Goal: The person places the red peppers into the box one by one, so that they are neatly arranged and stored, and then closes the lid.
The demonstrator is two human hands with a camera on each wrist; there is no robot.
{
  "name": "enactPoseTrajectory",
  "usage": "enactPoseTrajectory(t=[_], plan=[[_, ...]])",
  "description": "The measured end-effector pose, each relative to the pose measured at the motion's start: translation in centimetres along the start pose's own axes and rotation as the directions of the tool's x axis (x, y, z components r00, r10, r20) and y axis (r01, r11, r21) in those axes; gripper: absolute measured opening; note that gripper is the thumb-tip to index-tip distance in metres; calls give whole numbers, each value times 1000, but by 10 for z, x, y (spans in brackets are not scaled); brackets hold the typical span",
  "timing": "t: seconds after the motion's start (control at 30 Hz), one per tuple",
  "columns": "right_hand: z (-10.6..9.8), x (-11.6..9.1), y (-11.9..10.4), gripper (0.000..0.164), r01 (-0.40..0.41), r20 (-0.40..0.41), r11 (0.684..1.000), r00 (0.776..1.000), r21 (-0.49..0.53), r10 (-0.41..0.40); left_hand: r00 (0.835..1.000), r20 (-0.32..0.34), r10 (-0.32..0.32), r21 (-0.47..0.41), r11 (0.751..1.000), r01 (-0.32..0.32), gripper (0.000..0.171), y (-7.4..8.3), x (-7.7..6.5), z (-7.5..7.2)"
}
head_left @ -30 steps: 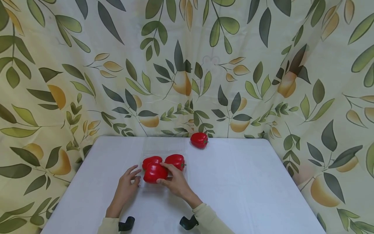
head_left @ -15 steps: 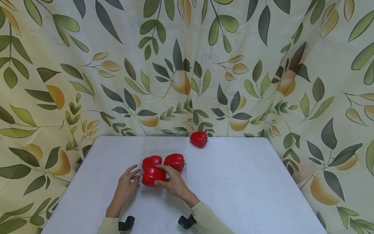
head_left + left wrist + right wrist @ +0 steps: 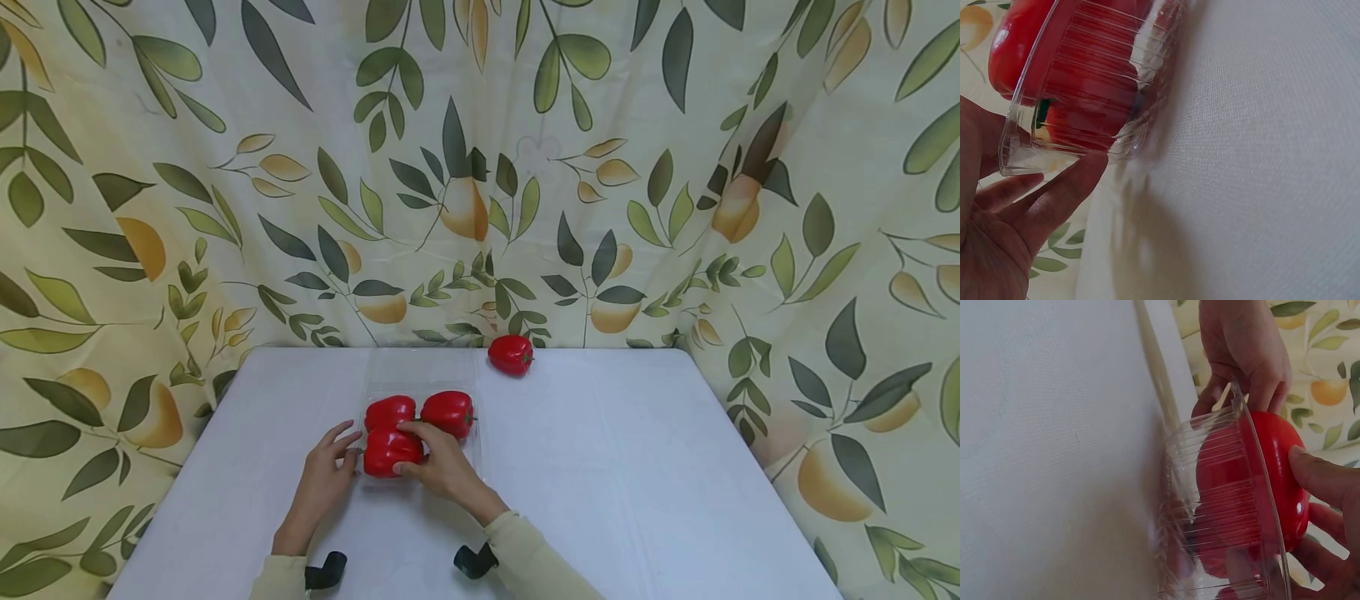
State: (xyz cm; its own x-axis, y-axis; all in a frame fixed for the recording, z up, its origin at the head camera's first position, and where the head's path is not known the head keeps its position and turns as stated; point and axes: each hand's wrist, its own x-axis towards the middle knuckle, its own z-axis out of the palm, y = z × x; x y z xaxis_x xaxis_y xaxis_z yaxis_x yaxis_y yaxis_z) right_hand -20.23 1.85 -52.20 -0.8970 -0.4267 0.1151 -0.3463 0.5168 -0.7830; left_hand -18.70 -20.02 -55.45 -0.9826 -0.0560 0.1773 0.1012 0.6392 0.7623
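Note:
A red bell pepper (image 3: 392, 452) sits in the front left of a clear plastic clamshell container (image 3: 420, 475). My right hand (image 3: 444, 467) grips this pepper from its right side, thumb and fingers on its skin, as the right wrist view shows. Two more red bell peppers, one at the back left (image 3: 389, 410) and one at the back right (image 3: 448, 413), lie in the same container. My left hand (image 3: 326, 475) rests against the container's left side, fingers extended and touching the ribbed wall (image 3: 1091, 94) in the left wrist view.
Another red bell pepper (image 3: 511, 356) lies near the table's far edge, right of the container's raised lid (image 3: 420, 367). A white cloth covers the table (image 3: 600, 467). Behind it hangs a leaf-patterned curtain (image 3: 480, 167). Dark wrist camera mounts (image 3: 326, 571) stick out from the sleeves.
My right hand has moved the held pepper slightly left and down into the container's front left. My left hand has stayed at the container's side.

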Motion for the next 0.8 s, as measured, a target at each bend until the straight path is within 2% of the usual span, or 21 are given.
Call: enactPoseTrajectory(t=[0.4, 0.8], plan=[[1, 5, -4, 66, -28, 19, 993, 999, -117, 30, 1000, -4, 13, 13, 1000, -13, 33, -1, 0, -1], [2, 13, 0, 64, -61, 57, 992, 996, -114, 68, 1000, -11, 24, 5, 1000, -24, 32, -1, 0, -1]])
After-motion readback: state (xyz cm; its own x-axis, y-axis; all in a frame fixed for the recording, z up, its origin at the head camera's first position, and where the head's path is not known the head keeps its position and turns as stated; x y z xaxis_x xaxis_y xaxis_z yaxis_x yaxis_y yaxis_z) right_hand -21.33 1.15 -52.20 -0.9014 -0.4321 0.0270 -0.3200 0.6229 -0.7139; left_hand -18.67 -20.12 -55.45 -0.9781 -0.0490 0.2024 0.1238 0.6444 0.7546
